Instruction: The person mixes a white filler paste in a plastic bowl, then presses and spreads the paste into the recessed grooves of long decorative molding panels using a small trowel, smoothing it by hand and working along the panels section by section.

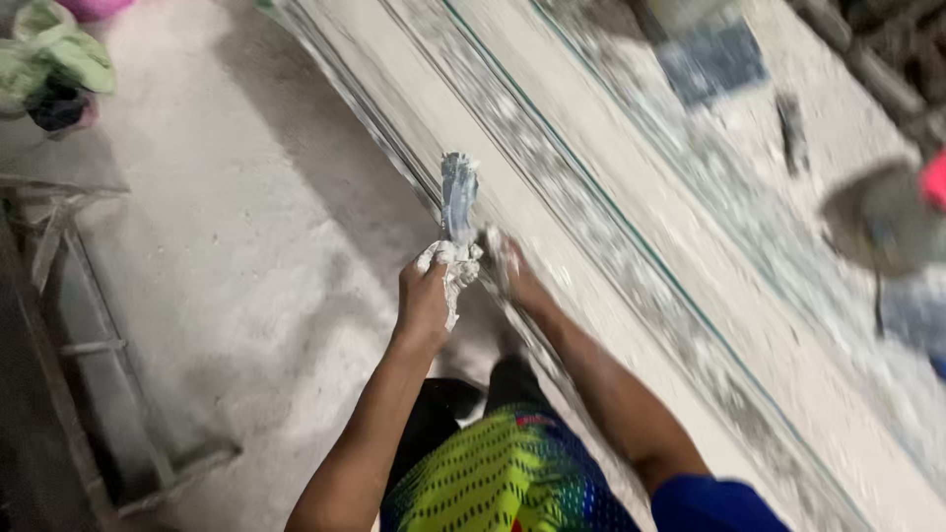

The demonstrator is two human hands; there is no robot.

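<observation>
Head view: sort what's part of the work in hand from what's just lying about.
In hand:
left hand gripping a plaster-caked tool
right hand on the long moulded strip

Lying about:
green cloth
metal frame
round pan

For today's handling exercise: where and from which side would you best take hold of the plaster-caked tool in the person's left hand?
Probably the lower handle end, where the left hand already wraps the tool, coming from the floor side. Its smeared upper end sticks up past the fist, toward the long moulding.
</observation>
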